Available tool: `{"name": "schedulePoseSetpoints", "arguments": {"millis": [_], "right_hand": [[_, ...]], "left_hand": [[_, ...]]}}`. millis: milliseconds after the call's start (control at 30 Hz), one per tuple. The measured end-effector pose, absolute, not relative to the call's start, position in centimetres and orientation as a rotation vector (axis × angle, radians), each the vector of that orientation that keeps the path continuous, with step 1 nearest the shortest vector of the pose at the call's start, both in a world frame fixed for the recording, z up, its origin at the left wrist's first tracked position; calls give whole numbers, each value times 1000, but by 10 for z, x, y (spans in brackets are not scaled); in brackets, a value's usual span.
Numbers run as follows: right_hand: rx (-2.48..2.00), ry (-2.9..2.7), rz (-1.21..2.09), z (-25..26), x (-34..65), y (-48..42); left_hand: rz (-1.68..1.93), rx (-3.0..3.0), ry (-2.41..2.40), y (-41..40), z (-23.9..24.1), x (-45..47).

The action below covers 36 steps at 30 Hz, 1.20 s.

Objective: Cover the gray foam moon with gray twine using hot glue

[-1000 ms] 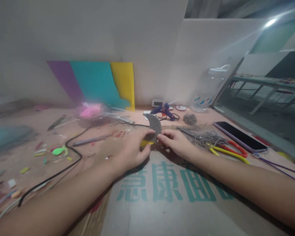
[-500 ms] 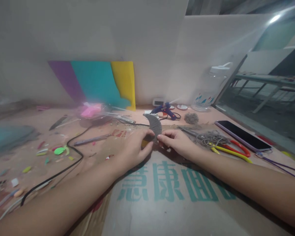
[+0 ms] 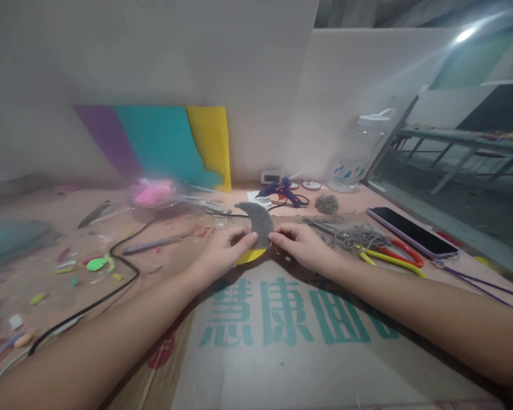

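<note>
Both hands meet near the middle of the desk over a sheet of cardboard [image 3: 282, 353] printed with green characters. My left hand [image 3: 222, 253] and my right hand [image 3: 301, 245] pinch a crescent-shaped piece [image 3: 256, 219] between them. The crescent is wrapped in grey cord on its upper part, and its yellow lower tip [image 3: 248, 256] shows under my left thumb. It stands roughly upright, its pointed end curving up and to the left.
A tangle of grey cord [image 3: 361, 236] and red and yellow scissors [image 3: 393, 256] lie right of my hands, a phone [image 3: 410, 230] beyond. A blue glue gun [image 3: 282, 191], a black cable [image 3: 111, 282], paper scraps [image 3: 96, 263] and coloured sheets [image 3: 166, 145] fill the back and left.
The hands and crescent have shifted slightly left, and more of the yellow tip shows below my left thumb. The grip on it looks the same.
</note>
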State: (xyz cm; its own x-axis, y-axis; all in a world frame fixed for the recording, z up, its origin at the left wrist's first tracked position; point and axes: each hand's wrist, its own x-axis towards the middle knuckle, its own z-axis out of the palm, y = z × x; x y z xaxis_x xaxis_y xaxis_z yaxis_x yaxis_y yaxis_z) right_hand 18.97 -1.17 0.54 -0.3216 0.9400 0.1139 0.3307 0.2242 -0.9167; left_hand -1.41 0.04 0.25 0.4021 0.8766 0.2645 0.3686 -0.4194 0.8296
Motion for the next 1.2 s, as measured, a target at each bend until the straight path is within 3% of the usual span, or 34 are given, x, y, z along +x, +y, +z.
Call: {"name": "schedulePoseSetpoints", "arguments": {"millis": [933,1200], "right_hand": [[-1135,-2074,769,9,192,-11],[-1109,-1853,781,6,194,-9]], "left_hand": [[960,1758,1062,5,-1,-17],[995,1801,1112,3,2,-17]]}}
